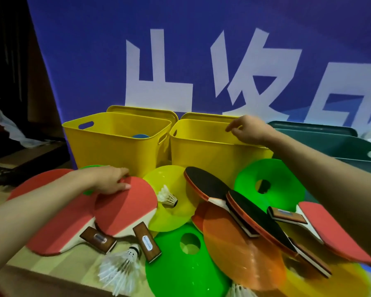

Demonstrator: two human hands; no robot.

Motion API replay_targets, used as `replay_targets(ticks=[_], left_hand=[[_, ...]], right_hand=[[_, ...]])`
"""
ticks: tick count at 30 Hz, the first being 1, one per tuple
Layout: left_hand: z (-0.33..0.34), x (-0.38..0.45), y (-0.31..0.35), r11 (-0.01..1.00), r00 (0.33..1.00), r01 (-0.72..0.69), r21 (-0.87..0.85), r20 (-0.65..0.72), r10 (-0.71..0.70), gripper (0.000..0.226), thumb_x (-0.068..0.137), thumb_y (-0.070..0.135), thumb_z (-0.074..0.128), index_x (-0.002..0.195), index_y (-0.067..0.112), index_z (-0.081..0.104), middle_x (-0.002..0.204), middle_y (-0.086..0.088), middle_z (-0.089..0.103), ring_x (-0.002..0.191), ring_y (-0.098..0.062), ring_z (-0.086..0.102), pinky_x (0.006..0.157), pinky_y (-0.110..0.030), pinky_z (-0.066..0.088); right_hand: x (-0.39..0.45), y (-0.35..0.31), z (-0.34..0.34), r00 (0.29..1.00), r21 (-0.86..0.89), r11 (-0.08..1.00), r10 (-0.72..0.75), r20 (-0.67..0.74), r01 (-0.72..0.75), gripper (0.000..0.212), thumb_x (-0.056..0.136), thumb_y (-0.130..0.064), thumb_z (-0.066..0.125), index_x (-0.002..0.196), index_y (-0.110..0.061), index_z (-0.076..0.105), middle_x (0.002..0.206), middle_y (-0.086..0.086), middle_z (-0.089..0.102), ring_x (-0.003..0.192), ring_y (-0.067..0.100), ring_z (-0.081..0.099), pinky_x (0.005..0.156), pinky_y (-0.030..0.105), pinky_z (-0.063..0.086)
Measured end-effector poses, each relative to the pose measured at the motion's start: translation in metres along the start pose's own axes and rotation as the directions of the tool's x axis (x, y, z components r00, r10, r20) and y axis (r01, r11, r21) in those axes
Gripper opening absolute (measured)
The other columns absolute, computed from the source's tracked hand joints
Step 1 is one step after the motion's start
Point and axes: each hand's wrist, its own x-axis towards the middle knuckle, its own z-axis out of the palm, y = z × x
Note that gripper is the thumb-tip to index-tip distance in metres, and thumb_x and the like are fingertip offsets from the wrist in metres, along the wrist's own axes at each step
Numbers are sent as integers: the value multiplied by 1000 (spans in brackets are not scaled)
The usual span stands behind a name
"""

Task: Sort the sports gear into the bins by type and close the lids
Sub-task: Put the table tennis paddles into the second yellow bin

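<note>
Two yellow bins stand open at the back: the left bin (pixel 116 146) holds a blue disc (pixel 140 136), the right bin (pixel 212 155) is beside it. A dark green bin (pixel 341 146) sits at far right. My left hand (pixel 110 179) rests on the top edge of a red paddle (pixel 126 209), fingers on its rim. My right hand (pixel 248 129) hovers over the right yellow bin's rim, fingers apart and empty. Black-faced paddles (pixel 234 202), green cones (pixel 272 189), a yellow cone (pixel 171 213), an orange cone (pixel 240 254) and shuttlecocks (pixel 120 269) lie in a heap in front.
Yellow lids (pixel 141 110) lean behind the yellow bins against a blue banner (pixel 201 50) with white characters. Another red paddle (pixel 58 228) lies under my left arm, and one more (pixel 334 230) at the right. A dark area and white cloth (pixel 2 116) lie left.
</note>
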Motion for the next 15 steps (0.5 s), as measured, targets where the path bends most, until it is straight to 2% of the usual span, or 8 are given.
replay_targets(ticks=[2,5,8,10,12,15], left_hand=[[-6,-3,-3,997,999,-25,-67,-42,23,49,98,58,52,134,25,52,127,-2,64,106,-19,59,91,-32,47],[-21,-12,0,979,988,-77,-189,-143,50,39,97,52,59,123,23,57,117,0,65,96,-14,57,79,-27,42],[-45,-27,6,961,975,-92,-261,-217,34,35,99,45,58,124,21,53,110,3,60,97,-15,57,77,-27,39],[-61,-38,5,950,966,-94,-297,-257,15,35,101,44,55,125,20,49,114,-1,61,99,-18,59,82,-31,44],[-75,-51,4,934,951,-92,-346,-309,-21,36,101,46,54,124,20,46,113,-4,62,98,-20,60,83,-36,48],[-90,-69,4,858,913,-105,-503,-390,-117,32,101,46,54,118,20,48,102,-1,61,90,-17,61,71,-35,47]], right_hand=[[-15,-16,-4,989,-52,995,-86,-122,80,27,99,-18,53,116,-23,73,121,2,67,103,18,61,92,35,52],[-43,-50,-8,941,-112,970,-238,-241,217,23,97,-21,56,115,-25,71,116,2,64,106,19,58,91,36,51],[-76,-95,-4,914,-104,930,-367,-173,353,25,98,-28,57,120,-25,69,116,-1,63,109,16,57,92,34,52],[-96,-126,5,902,-75,910,-415,-118,408,28,98,-39,57,120,-25,66,114,-1,62,107,18,59,89,38,55],[-114,-153,16,914,-67,916,-400,-74,396,39,94,-56,56,117,-24,62,113,1,62,104,22,61,85,43,55],[-134,-181,34,954,-97,949,-298,24,299,65,88,-72,53,119,-15,50,115,10,61,106,32,61,78,40,48]])
